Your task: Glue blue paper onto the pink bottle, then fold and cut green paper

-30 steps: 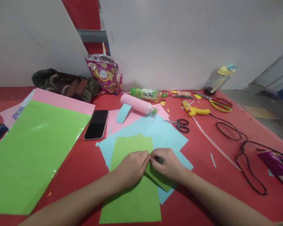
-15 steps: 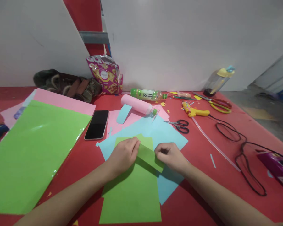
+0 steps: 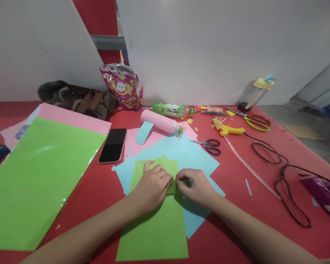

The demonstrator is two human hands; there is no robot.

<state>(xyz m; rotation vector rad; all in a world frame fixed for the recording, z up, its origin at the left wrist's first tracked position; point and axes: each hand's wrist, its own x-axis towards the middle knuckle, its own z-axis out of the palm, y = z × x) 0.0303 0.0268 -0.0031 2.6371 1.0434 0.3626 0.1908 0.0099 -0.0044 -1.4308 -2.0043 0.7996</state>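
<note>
My left hand [image 3: 155,185] and my right hand [image 3: 196,185] almost meet above the paper, thumbs and forefingers pinched. Between them shows a short piece of a green paper strip [image 3: 171,189]; the fingers cover most of it. Beneath my hands lies a green paper sheet [image 3: 154,234], resting on light blue paper [image 3: 200,212]. Beyond my hands a bottle wrapped in pink paper [image 3: 159,121] lies on its side, a light blue paper tab [image 3: 144,132] against it. Small black-handled scissors [image 3: 209,146] lie past my right hand.
At left, a phone [image 3: 112,146] lies beside a large green sheet [image 3: 44,179] over pink paper. A yellow glue gun [image 3: 228,129] with a black cord lies right. A green-labelled bottle [image 3: 170,110], a snack bag [image 3: 123,86] and a tumbler [image 3: 255,94] line the back.
My hands have come closer together, the left one moving right and its forefinger lifting. Less of the green strip shows between them, and it no longer slants down toward my right hand.
</note>
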